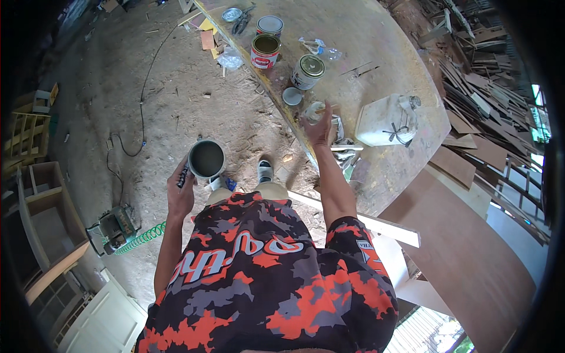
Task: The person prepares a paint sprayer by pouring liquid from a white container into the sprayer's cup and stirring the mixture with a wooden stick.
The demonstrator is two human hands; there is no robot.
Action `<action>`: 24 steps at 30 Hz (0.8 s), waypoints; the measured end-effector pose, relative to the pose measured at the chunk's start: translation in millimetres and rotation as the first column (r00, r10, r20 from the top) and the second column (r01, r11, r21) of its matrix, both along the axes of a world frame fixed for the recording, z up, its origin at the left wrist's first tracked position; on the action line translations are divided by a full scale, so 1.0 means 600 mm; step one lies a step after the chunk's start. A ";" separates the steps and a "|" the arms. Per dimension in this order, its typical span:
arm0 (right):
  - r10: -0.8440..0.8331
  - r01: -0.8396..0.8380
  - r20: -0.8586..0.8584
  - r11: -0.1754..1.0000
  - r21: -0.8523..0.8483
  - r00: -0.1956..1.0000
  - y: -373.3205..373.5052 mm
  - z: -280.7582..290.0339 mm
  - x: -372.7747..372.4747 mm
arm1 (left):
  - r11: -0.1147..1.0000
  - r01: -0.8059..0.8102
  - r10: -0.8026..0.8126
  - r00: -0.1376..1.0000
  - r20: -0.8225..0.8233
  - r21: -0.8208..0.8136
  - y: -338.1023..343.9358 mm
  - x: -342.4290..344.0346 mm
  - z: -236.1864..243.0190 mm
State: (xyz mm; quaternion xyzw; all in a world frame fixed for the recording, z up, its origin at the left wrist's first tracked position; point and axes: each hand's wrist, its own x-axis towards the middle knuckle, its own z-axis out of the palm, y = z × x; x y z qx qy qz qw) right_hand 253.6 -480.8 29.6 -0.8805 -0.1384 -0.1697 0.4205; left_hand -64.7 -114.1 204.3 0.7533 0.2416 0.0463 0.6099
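Note:
My left hand (182,187) is closed around the side of a round paint cup (206,159), which is open at the top and holds dark grey liquid. A black ridged part shows at my fingers, and a silvery fitting peeks out under the cup. On the right, my right hand (318,127) reaches over the table's near edge, thumb and fingers around a small clear jar (312,109). The jar's contents are hard to make out. Beside it lies a round pale lid (292,96). A closed paint can (308,72) stands just beyond the lid.
An open can (265,51) and another can (269,26) stand farther along the worktable (388,62). A whitish jug (387,120) stands right of my hand. A compressor-like machine (115,229) with a green coiled hose (141,238) sits on the floor at left. Scrap wood (482,106) piles up at right.

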 end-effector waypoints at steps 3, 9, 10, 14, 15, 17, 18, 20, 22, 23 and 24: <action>0.013 -0.015 -0.073 0.999 -0.028 0.997 -0.011 -0.031 0.008 | 1.000 -0.009 0.009 1.000 -0.021 -0.013 -0.009 0.004 -0.001; 0.047 -0.043 0.055 0.996 -0.073 0.997 -0.010 -0.005 0.002 | 0.999 -0.026 0.026 1.000 -0.013 -0.039 -0.022 0.010 -0.006; 0.041 -0.037 0.058 0.996 -0.075 0.997 -0.014 -0.004 0.003 | 0.999 -0.020 0.020 1.000 -0.010 -0.041 -0.023 0.012 -0.004; 0.071 -0.070 0.018 0.996 -0.058 0.997 -0.020 0.011 -0.003 | 1.000 0.009 -0.010 1.000 -0.018 -0.018 -0.021 0.016 -0.004; 0.084 -0.085 -0.018 0.995 -0.045 0.996 -0.020 0.020 -0.006 | 0.999 0.001 -0.002 1.000 -0.016 -0.036 -0.021 0.015 -0.006; 0.063 -0.059 0.038 0.992 -0.113 0.997 -0.014 0.032 -0.013 | 1.000 -0.002 0.001 1.000 -0.030 -0.025 -0.018 0.011 -0.002; 0.045 -0.027 0.096 0.983 -0.181 0.994 -0.010 0.040 -0.016 | 1.000 -0.003 0.002 0.999 -0.043 -0.015 -0.017 0.009 0.000; 0.033 -0.012 0.103 0.981 -0.194 0.994 -0.013 0.052 -0.031 | 1.000 -0.015 0.015 1.000 -0.019 -0.022 -0.016 0.007 -0.002; 0.017 0.023 0.167 0.971 -0.237 0.986 -0.025 0.055 -0.039 | 0.999 -0.025 0.025 1.000 0.009 -0.036 -0.014 0.005 -0.008; 0.042 -0.004 0.160 0.973 -0.229 0.986 -0.025 0.061 -0.043 | 0.998 -0.052 0.052 0.999 0.002 -0.027 -0.012 0.004 -0.006; 0.046 -0.009 0.168 0.977 -0.214 0.985 -0.026 0.066 -0.048 | 0.998 -0.057 0.057 0.998 0.004 -0.020 -0.014 0.001 -0.003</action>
